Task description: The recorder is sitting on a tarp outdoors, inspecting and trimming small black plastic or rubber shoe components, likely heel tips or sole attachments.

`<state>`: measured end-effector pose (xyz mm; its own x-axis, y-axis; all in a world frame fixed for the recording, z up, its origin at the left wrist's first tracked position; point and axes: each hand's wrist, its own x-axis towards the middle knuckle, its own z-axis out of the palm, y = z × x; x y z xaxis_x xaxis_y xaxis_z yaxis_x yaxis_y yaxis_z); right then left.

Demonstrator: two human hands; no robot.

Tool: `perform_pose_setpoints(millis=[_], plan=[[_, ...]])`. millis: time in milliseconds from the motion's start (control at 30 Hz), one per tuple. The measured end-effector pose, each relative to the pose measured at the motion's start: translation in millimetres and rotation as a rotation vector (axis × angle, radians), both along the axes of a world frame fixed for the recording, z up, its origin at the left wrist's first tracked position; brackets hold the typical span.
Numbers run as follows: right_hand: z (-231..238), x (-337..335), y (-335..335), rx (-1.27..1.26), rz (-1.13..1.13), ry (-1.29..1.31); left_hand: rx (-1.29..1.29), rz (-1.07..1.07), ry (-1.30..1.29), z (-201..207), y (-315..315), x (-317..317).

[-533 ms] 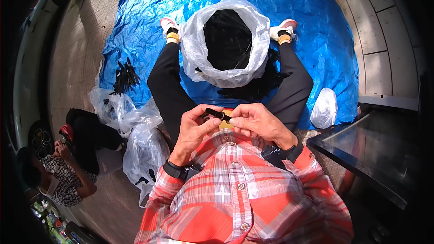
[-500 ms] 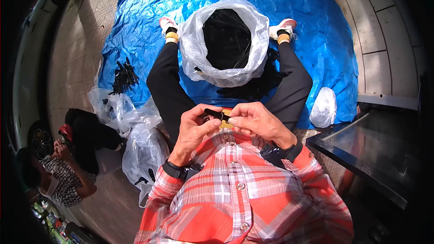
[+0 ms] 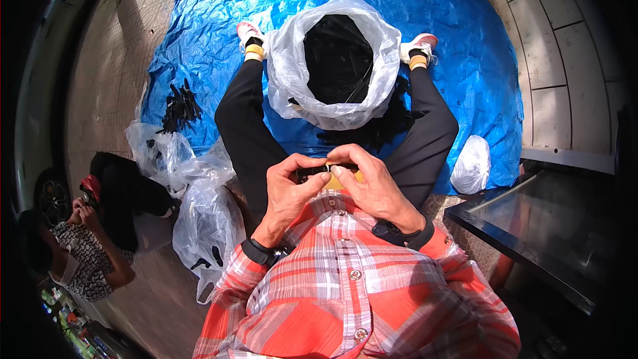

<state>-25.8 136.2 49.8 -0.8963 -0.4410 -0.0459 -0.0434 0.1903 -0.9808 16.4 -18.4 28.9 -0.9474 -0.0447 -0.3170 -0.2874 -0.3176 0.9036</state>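
Observation:
A small, slim black piece [image 3: 311, 172] lies level between my two hands, in front of my shirt. My left hand [image 3: 287, 193] pinches its left part between thumb and fingers. With its thumb and bent fingers, my right hand [image 3: 373, 189] grips the other end, which the fingertips partly cover. The exact kind of the piece cannot be made out. Beyond my hands, between my spread legs, stands a whitish plastic bag [image 3: 286, 86] with a rolled-down rim, full of black pieces [image 3: 337, 60]. More dark pieces [image 3: 372, 134] lie at its near side.
A blue tarp [image 3: 458, 20] spreads under the bag. At its left lies a small heap of black strips [image 3: 179, 108], with clear plastic bags [image 3: 207, 216] nearer me. On the right are a knotted white bag [image 3: 472, 165] and a dark tabletop [image 3: 545, 219]. Another person [image 3: 93, 252] sits at the left.
My right hand has turned, its fingers now curling over the far side of the black piece. The piece has swung from slanting to nearly level. My left hand keeps its pinch.

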Motion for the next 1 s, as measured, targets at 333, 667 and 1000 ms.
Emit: perform_pose_setpoints(millis=[333,667,1000], plan=[[3,0,-11,0.487,0.001,0.631,-0.53,-0.006,0.315,-12,10,-9],[-15,0,-16,0.057,-0.238,0.28,-0.318,0.058,0.152,-5,15,-12],[-11,-2,-10,-0.317,-0.277,-0.391,0.243,0.058,-0.03,2,19,-11]])
